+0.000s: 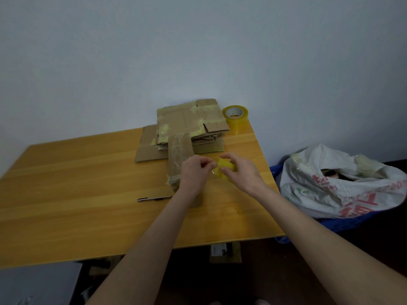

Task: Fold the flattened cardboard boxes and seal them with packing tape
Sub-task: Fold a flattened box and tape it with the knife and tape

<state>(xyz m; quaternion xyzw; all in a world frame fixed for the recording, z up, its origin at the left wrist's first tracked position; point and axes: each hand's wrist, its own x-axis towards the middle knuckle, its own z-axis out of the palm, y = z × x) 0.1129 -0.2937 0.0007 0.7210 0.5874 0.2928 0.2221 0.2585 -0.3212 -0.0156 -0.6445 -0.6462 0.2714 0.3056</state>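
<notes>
Currently: slim pen-like tool (154,198) lies on the desk (66,183), probably for cutting. Taped brown box (178,155) sits by the flattened cardboard stack (191,122). Left hand (193,173) pinches the glossy tape end (213,171); right hand (241,172) curls round the small yellow roll (226,168), likely peeling a strip. Spare roll (235,117) stands behind; crinkled white bag (330,183) far right.

A slim pen-like tool (154,198) lies on the wooden table (66,194). Off its right edge, a stuffed white plastic bag (326,186) with red print rests on something blue (343,223).

passage: table (66,183) left half | blocks: cardboard stack (187,128), spare tape roll (235,116) — far edge | pen (154,198) mid-table
</notes>
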